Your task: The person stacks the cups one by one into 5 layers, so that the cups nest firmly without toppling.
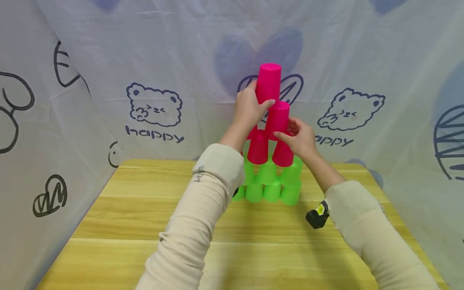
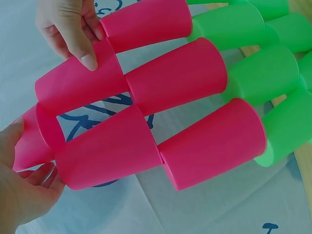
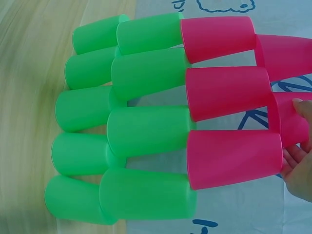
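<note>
An upside-down pink cup (image 1: 269,82) tops a pyramid of cups, its rim at the two pink cups below. My left hand (image 1: 249,106) holds it, thumb in front and fingers round the left side. Beneath it, my right hand (image 1: 302,139) holds the right-hand pink cup (image 1: 279,114) of the pair, thumb on its front and fingertips at its side. The pair's left pink cup (image 2: 105,148) is mostly covered by my left hand in the head view. Three pink cups (image 3: 234,158) form the row under the pair, on two rows of green cups (image 3: 80,153).
The pyramid stands near the back of a wooden table (image 1: 145,217). Behind it hangs a pale cloth (image 1: 203,60) with bear drawings and hearts, and cloth also covers both sides. A black wrist device (image 1: 317,216) sits by my right sleeve.
</note>
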`<state>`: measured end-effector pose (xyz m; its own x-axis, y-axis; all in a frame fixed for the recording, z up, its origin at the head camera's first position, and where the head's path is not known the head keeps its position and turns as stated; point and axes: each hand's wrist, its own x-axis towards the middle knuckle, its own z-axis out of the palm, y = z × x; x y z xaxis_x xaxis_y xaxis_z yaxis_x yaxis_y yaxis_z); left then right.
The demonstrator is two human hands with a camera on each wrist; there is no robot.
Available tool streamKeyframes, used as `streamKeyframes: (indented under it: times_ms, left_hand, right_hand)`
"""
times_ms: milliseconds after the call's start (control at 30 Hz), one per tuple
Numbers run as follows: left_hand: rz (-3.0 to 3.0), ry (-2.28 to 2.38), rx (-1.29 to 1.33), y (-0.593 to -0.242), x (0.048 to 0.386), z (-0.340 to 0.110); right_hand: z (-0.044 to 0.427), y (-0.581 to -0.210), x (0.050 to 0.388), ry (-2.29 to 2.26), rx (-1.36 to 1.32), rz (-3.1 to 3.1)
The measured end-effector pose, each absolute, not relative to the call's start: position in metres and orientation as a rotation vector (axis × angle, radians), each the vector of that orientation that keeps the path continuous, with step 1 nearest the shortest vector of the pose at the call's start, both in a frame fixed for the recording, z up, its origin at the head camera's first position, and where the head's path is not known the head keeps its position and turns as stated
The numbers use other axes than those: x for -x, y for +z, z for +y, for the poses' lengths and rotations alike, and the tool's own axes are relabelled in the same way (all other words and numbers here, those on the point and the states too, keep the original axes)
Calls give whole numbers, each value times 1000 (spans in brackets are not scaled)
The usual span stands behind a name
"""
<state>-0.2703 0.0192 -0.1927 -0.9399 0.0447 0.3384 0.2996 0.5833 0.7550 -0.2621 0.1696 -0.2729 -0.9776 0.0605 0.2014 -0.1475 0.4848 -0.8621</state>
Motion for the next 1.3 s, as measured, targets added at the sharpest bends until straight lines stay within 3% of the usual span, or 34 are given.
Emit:
streamKeyframes:
  times_ms: [800,1300]
  left_hand:
    - [-2470,-1194,305,-202,265,-30]
    - [-2464,-1099,408,-248,253,-79]
  right_hand:
    - [179,-268,253,1458,-125,-2506]
    - [208,-276,226,1298,-236,-2508]
